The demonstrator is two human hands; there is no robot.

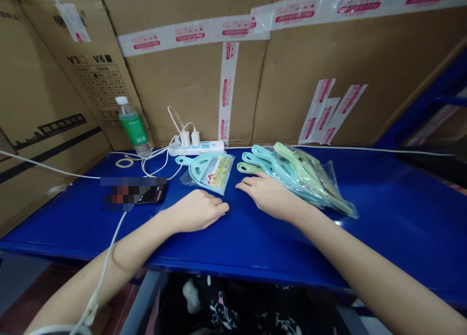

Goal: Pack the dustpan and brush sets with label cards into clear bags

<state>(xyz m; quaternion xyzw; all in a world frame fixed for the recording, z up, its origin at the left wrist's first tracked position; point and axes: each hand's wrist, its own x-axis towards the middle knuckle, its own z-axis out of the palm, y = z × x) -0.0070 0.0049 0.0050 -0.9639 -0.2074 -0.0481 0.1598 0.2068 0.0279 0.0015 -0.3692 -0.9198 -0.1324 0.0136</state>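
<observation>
My left hand (199, 211) rests on the blue table with its fingers curled in, and nothing shows in it. Just beyond it lies a light-blue mini dustpan and brush set (207, 169) in a clear bag with a printed card. My right hand (268, 194) lies palm down, fingers stretched out, beside a pile of bagged dustpan sets (299, 174) in light blue and pale green. Its fingertips are close to the handles at the pile's left end; whether they touch the bags I cannot tell.
Behind the sets sits a white power strip (215, 147) with two plugged-in chargers. A green-labelled bottle (134, 128), a beaded bracelet (124, 162) and a dark phone (151, 194) are at the left. White cables cross there, one passing over my left forearm. Taped cardboard (182, 82) walls the back.
</observation>
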